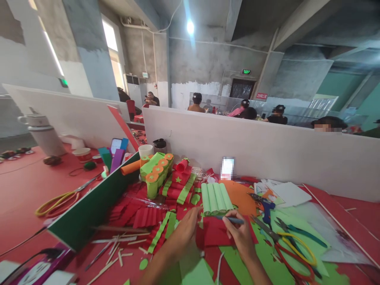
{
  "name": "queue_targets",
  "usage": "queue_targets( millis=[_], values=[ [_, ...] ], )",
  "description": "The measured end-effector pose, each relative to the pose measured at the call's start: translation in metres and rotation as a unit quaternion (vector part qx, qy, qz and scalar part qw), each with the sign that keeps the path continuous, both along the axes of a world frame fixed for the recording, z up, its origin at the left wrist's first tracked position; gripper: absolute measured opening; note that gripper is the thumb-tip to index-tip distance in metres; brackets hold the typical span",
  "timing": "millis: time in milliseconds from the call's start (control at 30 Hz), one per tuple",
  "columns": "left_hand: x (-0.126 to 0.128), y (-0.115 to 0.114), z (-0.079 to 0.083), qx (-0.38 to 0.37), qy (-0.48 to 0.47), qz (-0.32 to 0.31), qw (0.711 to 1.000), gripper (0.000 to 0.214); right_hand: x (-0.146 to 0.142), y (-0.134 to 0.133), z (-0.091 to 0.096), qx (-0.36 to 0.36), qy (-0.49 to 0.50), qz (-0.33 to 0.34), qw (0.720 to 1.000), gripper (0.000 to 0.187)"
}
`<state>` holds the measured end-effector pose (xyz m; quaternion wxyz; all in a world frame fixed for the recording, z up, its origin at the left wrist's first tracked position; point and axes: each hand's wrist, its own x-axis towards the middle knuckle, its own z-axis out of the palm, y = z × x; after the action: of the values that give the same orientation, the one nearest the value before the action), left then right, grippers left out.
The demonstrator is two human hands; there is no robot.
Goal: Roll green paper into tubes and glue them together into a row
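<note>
My right hand (pixel 241 234) grips a grey-blue pen (pixel 234 219), its tip end pointing left over a red paper sheet (pixel 215 232). At the sheet's left edge lies my left hand (pixel 187 228), fingers stretched forward and apparently holding nothing; its fingertips are partly hidden. Just beyond both hands is a row of pale green paper tubes (pixel 216 197) set side by side, close to the pen. Behind, to the left, stand a red paper piece with green strips and a star (pixel 179 184) and a green paper model with orange discs (pixel 157 168).
On the right lie a blue glue gun (pixel 267 208), scissors (pixel 292 251) and pliers (pixel 305 233). Thin wooden sticks (pixel 114 249) litter the left. A green board (pixel 89 209) edges the workspace there; a white partition (pixel 267 152) rises behind a phone (pixel 227 168). People sit beyond.
</note>
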<state>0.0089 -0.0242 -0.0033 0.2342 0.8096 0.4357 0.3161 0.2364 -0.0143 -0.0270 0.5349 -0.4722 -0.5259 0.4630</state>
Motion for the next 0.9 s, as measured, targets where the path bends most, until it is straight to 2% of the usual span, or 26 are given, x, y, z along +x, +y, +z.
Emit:
queue_targets(
  millis=[100, 233, 400, 567, 767, 900],
  values=[
    [0.000, 0.003, 0.008, -0.060, -0.028, -0.010, 0.998, 0.044, 0.006, -0.008, 0.014, 0.000, 0.027, 0.028, 0.999, 0.033],
    [0.009, 0.003, 0.016, -0.121, -0.028, 0.024, 0.992, 0.026, 0.006, -0.013, 0.021, -0.009, 0.036, 0.048, 0.998, 0.036],
    [0.013, 0.004, 0.016, -0.119, -0.034, 0.032, 0.992, 0.012, 0.002, -0.010, 0.015, -0.012, 0.009, 0.056, 0.998, 0.040],
    [0.013, 0.004, 0.014, -0.115, -0.031, 0.036, 0.992, 0.014, 0.001, -0.008, 0.009, -0.007, -0.013, 0.057, 0.998, 0.039],
    [0.014, 0.004, 0.011, -0.107, -0.003, 0.022, 0.994, 0.017, -0.003, -0.009, 0.010, 0.011, -0.060, 0.065, 0.996, 0.042],
    [0.014, 0.004, 0.009, -0.100, 0.006, 0.015, 0.995, 0.023, -0.004, -0.010, 0.011, 0.009, -0.058, 0.071, 0.996, 0.042]
  ],
)
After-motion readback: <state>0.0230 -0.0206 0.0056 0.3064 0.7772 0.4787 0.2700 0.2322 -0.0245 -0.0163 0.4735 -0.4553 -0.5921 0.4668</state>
